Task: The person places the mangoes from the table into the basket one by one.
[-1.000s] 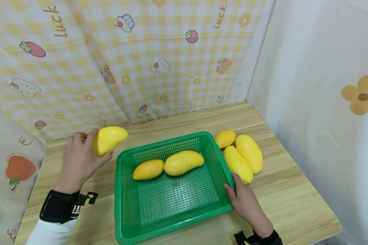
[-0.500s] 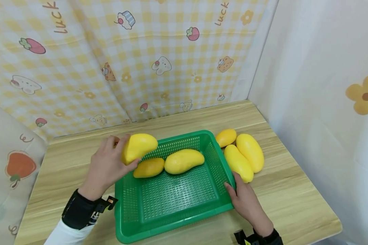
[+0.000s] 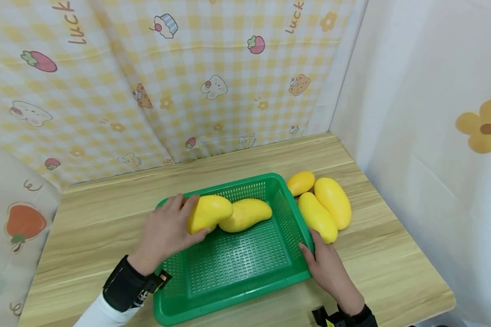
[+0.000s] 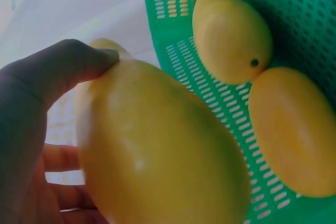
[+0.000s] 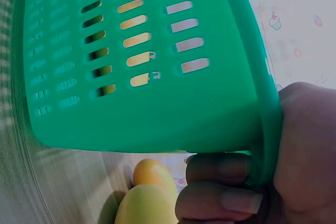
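Note:
My left hand (image 3: 167, 229) grips a yellow mango (image 3: 210, 213) over the left part of a green plastic basket (image 3: 233, 297). In the left wrist view the thumb presses on top of that mango (image 4: 163, 145), with fingers under its far side. Inside the basket lies another large mango (image 3: 247, 215), partly covered by the held one in the head view. A smaller, more orange mango (image 4: 294, 132) lies end to end with it, mostly hidden from the head camera. My right hand (image 3: 329, 268) holds the basket's right rim, thumb inside and fingers curled outside under the lip (image 5: 270, 129).
To the right of the basket, two large yellow mangoes (image 3: 318, 218) (image 3: 333, 203) and a smaller orange-yellow one (image 3: 301, 183) lie together on the wooden table (image 3: 393, 272). A checked curtain (image 3: 229, 113) hangs along the back edge, and a white one (image 3: 417, 113) at the right.
The left hand has carried its mango rightward and down, from beside the basket to over its inside, covering the small mango there. The right hand keeps its hold on the rim.

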A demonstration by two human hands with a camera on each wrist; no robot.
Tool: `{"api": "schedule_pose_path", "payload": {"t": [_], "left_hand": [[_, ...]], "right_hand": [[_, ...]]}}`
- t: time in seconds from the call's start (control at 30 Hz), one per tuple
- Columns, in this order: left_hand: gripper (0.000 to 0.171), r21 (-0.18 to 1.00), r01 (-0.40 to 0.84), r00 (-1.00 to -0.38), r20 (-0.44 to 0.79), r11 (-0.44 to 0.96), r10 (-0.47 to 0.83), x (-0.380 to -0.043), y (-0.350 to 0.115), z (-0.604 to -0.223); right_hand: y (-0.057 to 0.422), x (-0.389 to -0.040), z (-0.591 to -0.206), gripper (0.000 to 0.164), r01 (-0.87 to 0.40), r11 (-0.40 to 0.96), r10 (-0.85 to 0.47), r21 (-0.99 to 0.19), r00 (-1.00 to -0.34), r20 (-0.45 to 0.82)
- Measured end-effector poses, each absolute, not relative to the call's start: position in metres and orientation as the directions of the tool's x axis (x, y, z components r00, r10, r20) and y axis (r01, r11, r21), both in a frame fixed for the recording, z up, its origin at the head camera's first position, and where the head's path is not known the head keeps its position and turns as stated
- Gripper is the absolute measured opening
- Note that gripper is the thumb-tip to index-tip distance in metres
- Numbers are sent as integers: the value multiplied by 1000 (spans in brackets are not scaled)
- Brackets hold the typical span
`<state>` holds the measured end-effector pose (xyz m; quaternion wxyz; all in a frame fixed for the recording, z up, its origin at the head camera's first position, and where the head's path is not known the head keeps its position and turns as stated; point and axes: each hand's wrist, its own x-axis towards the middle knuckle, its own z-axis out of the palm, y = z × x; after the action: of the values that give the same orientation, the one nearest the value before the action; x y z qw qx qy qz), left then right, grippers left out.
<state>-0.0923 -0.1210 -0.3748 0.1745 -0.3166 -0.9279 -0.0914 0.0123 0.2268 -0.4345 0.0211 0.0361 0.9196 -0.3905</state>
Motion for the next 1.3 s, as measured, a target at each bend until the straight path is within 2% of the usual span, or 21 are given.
{"api": "schedule_pose_path", "payload": {"t": [0.8,1.07,1.3], "left_hand": [[80,-34,701,-707,98,712,701,-79,-95,-403],[71,-69,751,-654,68,657,754,-78,-86,-405],[72,-125,760,-636,53,637,770,-75,-81,-413]], "right_hand": [[226,11,-434,44,92,694,55,-714,-996,-76],[226,12,-432,45,109,693,66,-712,-994,-89],[225,11,-433,45,107,684,63,-722,-994,-87]]}}
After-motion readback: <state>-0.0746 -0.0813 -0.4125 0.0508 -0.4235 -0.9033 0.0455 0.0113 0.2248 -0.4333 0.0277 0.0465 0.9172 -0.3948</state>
